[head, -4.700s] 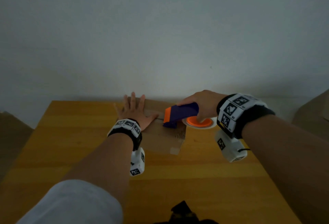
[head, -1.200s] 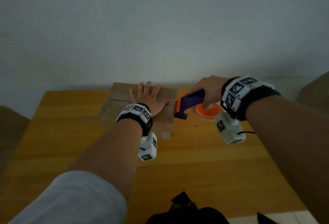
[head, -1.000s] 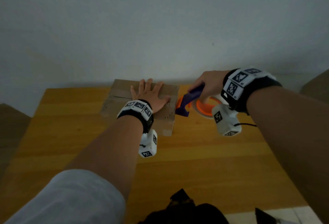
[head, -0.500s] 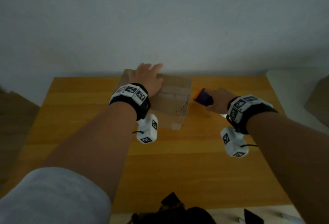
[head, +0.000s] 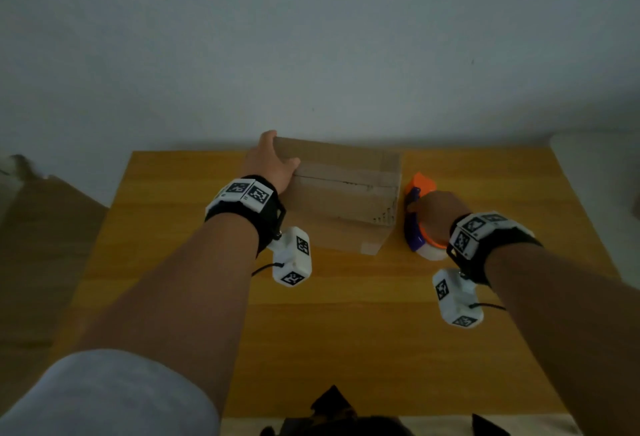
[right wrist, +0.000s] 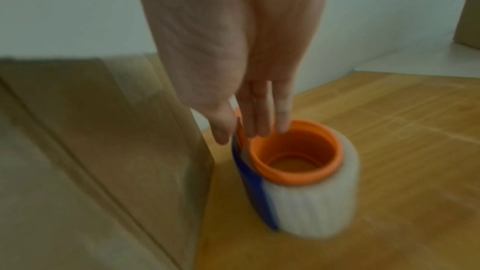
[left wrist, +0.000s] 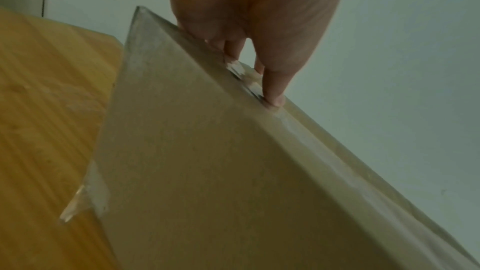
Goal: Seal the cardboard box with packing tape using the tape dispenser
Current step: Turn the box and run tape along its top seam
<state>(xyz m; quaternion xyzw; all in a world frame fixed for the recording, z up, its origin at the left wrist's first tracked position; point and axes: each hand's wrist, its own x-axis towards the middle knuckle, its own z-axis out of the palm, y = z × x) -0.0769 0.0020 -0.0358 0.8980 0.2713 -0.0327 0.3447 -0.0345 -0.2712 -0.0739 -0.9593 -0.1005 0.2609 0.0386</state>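
The brown cardboard box [head: 346,193] lies at the table's far side, with clear tape along its top seam. My left hand [head: 273,161] rests on the box's left end. Its fingers [left wrist: 233,48] lie over the top edge of the box [left wrist: 207,171], and the thumb tip presses that edge. The tape dispenser [head: 420,227], with purple frame, orange hub and white roll, stands on the table right of the box. My right hand [head: 436,208] hovers over it. Its straight fingers [right wrist: 259,114] touch the orange hub rim of the dispenser [right wrist: 298,171], and the thumb is beside the frame.
The wooden table [head: 346,331] ends at a pale wall behind the box. Brown shapes stand beyond the table's left edge [head: 45,227]. A loose tape flap [left wrist: 85,198] hangs off the box's lower corner.
My right hand has brought the dispenser off the box and down onto the table beside it, and its fingers have straightened. My left hand has slid to the box's left end.
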